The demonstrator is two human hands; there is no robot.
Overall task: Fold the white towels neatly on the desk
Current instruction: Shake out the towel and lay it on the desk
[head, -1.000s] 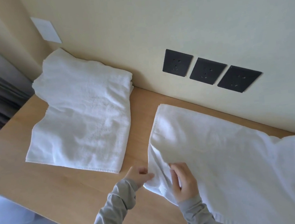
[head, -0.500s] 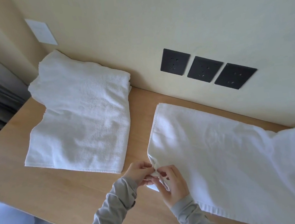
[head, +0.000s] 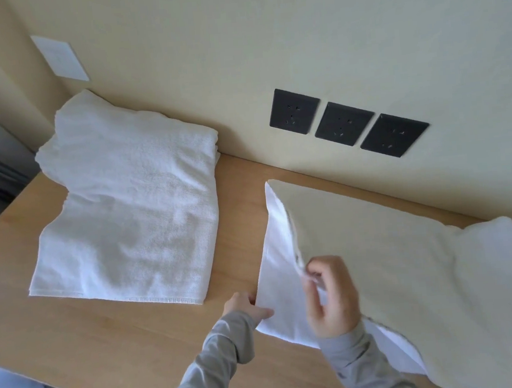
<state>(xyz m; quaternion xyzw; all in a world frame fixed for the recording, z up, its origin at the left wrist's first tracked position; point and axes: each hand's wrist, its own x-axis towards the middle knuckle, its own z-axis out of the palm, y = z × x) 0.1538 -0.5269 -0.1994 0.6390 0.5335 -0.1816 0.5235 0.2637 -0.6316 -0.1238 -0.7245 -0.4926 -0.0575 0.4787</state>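
my right fingers (head: 327,265) are curling in and pinching the top layer's edge of the towel (head: 393,259), peeling it up off the layer underneath. right hand (head: 333,301) is sitting just above the near left corner. left hand (head: 243,306) is right beside it, thumb lying on the bottom layer's corner, other fingers going out of sight under the cloth, so I'm calling that a pinch too

thing I'm watching: the whole towel is running away to my right from both hands, long axis along the wall (head: 327,33), far end bunching up at the right edge of view. right hand is nearer the bulk, so I'm guessing it's the one carrying the layer across while the left is anchoring

further out, the folded towel (head: 133,223) is lying on the desk (head: 107,346) to my left, well apart, leaning up the wall. three dark sockets (head: 344,122) are sitting above
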